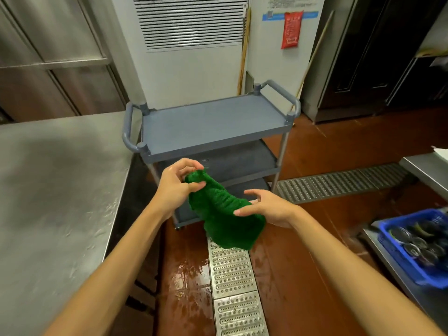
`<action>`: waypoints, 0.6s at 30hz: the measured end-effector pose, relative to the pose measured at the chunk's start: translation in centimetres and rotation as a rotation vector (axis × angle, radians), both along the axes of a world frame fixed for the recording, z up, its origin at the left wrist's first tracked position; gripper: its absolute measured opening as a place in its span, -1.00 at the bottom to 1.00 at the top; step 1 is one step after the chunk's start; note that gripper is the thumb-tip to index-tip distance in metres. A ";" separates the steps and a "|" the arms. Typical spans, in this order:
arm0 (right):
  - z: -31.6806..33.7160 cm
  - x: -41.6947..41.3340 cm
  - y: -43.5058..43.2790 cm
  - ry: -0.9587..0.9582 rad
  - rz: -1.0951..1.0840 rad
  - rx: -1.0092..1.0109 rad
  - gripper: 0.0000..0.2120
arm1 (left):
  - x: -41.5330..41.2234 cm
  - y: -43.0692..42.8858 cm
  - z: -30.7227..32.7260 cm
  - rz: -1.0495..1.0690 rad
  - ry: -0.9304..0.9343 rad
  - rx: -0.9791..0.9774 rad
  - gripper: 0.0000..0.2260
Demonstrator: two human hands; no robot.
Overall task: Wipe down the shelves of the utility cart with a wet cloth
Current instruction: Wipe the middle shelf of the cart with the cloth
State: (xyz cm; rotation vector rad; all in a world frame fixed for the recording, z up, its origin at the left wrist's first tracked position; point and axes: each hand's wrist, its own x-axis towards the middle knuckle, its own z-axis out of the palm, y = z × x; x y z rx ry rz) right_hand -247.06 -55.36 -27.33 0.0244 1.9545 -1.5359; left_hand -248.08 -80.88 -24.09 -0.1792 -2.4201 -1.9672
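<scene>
A grey three-shelf utility cart (213,122) stands ahead of me with nothing on its top shelf. In front of its lower shelves I hold a green cloth (225,214) in the air. My left hand (177,183) pinches the cloth's upper corner between thumb and fingers. My right hand (266,207) touches the cloth's right side with fingers spread; the cloth hangs down in a bunch below it. Both hands are nearer to me than the cart's front edge.
A steel worktable (55,190) runs along my left, touching the cart's left handle. A metal floor drain grate (232,282) crosses the wet red floor. A blue crate (417,246) of dishes sits on a steel counter at right. Broom handles lean on the back wall.
</scene>
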 end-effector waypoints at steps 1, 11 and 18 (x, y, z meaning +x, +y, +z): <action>-0.4 -0.9 -0.1 0.032 -0.013 0.026 -0.16 | -0.8 -0.4 -0.2 -0.023 -0.021 -0.029 -0.61; -1.9 -9.6 -4.2 0.262 0.005 -0.084 -0.33 | -7.2 -2.1 -5.6 -0.189 -0.116 -0.350 -0.37; -3.0 -19.3 -4.9 0.272 0.109 -0.039 -0.49 | -13.5 0.4 -8.2 -0.037 -0.114 -0.399 0.09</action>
